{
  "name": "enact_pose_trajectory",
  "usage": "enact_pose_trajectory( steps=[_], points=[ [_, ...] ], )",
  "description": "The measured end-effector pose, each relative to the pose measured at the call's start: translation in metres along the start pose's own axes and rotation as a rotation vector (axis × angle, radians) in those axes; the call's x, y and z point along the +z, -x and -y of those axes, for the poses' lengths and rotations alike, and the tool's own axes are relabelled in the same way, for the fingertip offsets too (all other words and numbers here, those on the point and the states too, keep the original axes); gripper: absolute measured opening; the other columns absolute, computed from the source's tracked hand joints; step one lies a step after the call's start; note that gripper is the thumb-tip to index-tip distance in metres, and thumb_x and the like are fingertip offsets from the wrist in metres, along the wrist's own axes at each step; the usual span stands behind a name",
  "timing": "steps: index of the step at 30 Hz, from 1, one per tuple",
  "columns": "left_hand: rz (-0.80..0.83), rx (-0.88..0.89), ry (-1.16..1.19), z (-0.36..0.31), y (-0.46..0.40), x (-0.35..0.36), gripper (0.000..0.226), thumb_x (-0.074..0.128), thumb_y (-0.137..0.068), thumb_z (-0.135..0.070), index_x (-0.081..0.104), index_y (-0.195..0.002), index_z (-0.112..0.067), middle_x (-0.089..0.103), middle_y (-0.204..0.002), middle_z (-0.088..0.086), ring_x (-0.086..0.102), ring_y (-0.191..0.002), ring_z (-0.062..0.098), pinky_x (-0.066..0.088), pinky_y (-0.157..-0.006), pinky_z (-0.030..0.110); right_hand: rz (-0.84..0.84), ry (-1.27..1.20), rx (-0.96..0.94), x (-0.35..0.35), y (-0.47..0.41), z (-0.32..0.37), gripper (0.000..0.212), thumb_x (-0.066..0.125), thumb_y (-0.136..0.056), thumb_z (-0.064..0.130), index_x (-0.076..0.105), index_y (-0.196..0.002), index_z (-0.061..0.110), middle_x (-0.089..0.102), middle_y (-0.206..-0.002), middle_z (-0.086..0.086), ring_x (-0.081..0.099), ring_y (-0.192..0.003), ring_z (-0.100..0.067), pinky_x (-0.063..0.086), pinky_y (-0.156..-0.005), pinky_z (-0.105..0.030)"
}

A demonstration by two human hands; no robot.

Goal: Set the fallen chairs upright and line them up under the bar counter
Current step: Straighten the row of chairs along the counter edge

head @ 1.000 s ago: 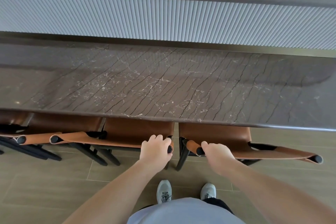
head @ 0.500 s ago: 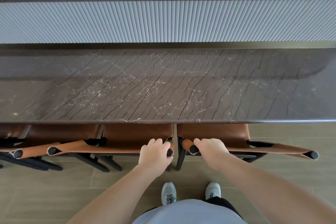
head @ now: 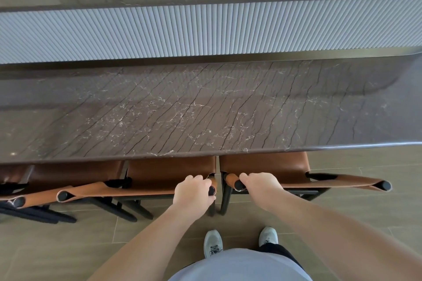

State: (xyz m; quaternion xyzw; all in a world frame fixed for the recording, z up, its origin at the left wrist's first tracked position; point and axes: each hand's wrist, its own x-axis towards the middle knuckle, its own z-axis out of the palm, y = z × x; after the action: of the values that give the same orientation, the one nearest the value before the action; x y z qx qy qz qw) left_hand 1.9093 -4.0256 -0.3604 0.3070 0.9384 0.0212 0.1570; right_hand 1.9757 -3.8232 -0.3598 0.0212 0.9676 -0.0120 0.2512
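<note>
1. At the far left, two chairs [head: 34,196] stand upright with their tan seats tucked under the bar counter [head: 205,109]. Judge the line by them: their back rails show where the others should end up.

2. Next comes the middle chair [head: 169,173], upright, seat partly under the counter edge. The left hand [head: 194,194] has its fingers curled round the right end of this chair's leather-wrapped top rail, gripping it at the black end cap. A grip this near the corner will tend to swing the chair, so push straight toward the counter, not sideways.

3. A narrow gap separates that chair from the right chair [head: 265,164], also upright and part-way under the counter. The right hand [head: 260,187] is clenched over the left end of its top rail. With both hands on neighbouring corners, ease the two forward together so the gap stays even and the frames do not knock.

4. The right chair's rail runs out at a slant to its far end cap [head: 386,186], which sits further from the counter than the held end. It looks to need a small turn to square it up.

5. Watch the dark legs [head: 225,201] on the tiled floor [head: 68,246]; lift slightly rather than scrape.
</note>
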Motion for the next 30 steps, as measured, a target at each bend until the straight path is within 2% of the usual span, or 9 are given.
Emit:
enact_pose_trajectory(
  steps=[6,11,14,20,22,24,27,28,30],
  points=[
    [0.016,-0.005,-0.011,-0.001,0.0,-0.003,0.03,0.056,-0.093,-0.05,0.064,-0.107,-0.025,0.048,-0.086,-0.008,0.043,-0.083,0.013,0.036,-0.061,0.026,0.033,0.033,-0.009,0.0,0.008,-0.003,0.042,0.06,-0.082,-0.001,0.042,-0.115,0.017,0.061,-0.099,-0.005,0.065,-0.084,-0.032,0.026,-0.045,-0.031],
    [0.011,-0.003,-0.019,-0.001,0.001,-0.006,0.031,0.056,-0.093,-0.05,0.064,-0.107,-0.024,0.053,-0.089,-0.006,0.042,-0.084,0.013,0.036,-0.061,0.027,0.024,0.019,0.002,0.003,0.009,-0.006,0.04,0.059,-0.082,-0.001,0.042,-0.112,0.019,0.051,-0.086,0.0,0.061,-0.075,-0.03,0.025,-0.045,-0.031],
    [0.005,-0.009,-0.018,-0.001,0.0,-0.003,0.031,0.057,-0.092,-0.051,0.064,-0.107,-0.025,0.057,-0.092,-0.006,0.042,-0.084,0.012,0.037,-0.062,0.026,-0.005,0.008,0.003,0.006,0.01,-0.005,0.038,0.058,-0.082,0.0,0.042,-0.11,0.02,0.057,-0.091,-0.001,0.065,-0.079,-0.031,0.028,-0.047,-0.033],
    [-0.025,0.002,0.048,0.004,0.001,0.002,0.036,0.06,-0.088,-0.057,0.062,-0.109,-0.028,0.049,-0.089,-0.012,0.045,-0.085,0.009,0.038,-0.063,0.022,-0.036,-0.107,0.056,0.006,0.015,-0.002,0.033,0.055,-0.084,0.003,0.044,-0.11,0.02,0.06,-0.096,-0.002,0.063,-0.083,-0.031,0.037,-0.059,-0.036],
    [-0.003,0.008,0.198,0.004,0.002,0.001,0.04,0.06,-0.087,-0.059,0.062,-0.113,-0.029,0.055,-0.098,-0.012,0.051,-0.089,0.009,0.045,-0.069,0.021,-0.008,-0.232,0.081,0.005,0.016,-0.001,0.037,0.056,-0.084,0.004,0.044,-0.113,0.022,0.056,-0.098,0.0,0.056,-0.08,-0.028,0.037,-0.059,-0.033],
    [0.01,-0.026,0.482,0.002,0.001,-0.006,0.038,0.061,-0.087,-0.057,0.062,-0.115,-0.032,0.058,-0.102,-0.017,0.057,-0.09,0.006,0.045,-0.071,0.015,0.011,-0.483,0.119,0.0,0.017,0.0,0.041,0.057,-0.085,0.009,0.045,-0.119,0.027,0.053,-0.106,0.003,0.052,-0.087,-0.024,0.037,-0.063,-0.029],
    [0.034,-0.173,0.936,-0.01,-0.007,-0.028,0.02,0.057,-0.092,-0.049,0.063,-0.101,-0.033,0.064,-0.096,-0.014,0.063,-0.083,0.001,0.044,-0.057,0.007,-0.076,-0.9,0.2,-0.013,0.021,0.006,0.043,0.059,-0.088,0.016,0.05,-0.127,0.029,0.054,-0.12,0.01,0.054,-0.106,-0.015,0.041,-0.082,-0.023],
    [0.042,-0.242,1.085,-0.017,-0.011,-0.036,0.018,0.055,-0.094,-0.046,0.065,-0.098,-0.032,0.067,-0.094,-0.01,0.064,-0.081,0.002,0.046,-0.056,0.008,-0.122,-1.043,0.25,-0.018,0.023,0.008,0.039,0.058,-0.088,0.017,0.053,-0.124,0.029,0.057,-0.12,0.012,0.055,-0.108,-0.011,0.043,-0.084,-0.021],
    [0.062,-0.379,1.352,-0.029,-0.019,-0.047,0.021,0.053,-0.097,-0.039,0.07,-0.095,-0.026,0.072,-0.092,-0.001,0.066,-0.081,0.01,0.053,-0.068,0.022,-0.208,-1.386,0.376,-0.025,0.029,0.008,0.026,0.058,-0.089,0.018,0.06,-0.112,0.03,0.065,-0.115,0.009,0.061,-0.103,-0.009,0.05,-0.084,-0.023]
  ],
)
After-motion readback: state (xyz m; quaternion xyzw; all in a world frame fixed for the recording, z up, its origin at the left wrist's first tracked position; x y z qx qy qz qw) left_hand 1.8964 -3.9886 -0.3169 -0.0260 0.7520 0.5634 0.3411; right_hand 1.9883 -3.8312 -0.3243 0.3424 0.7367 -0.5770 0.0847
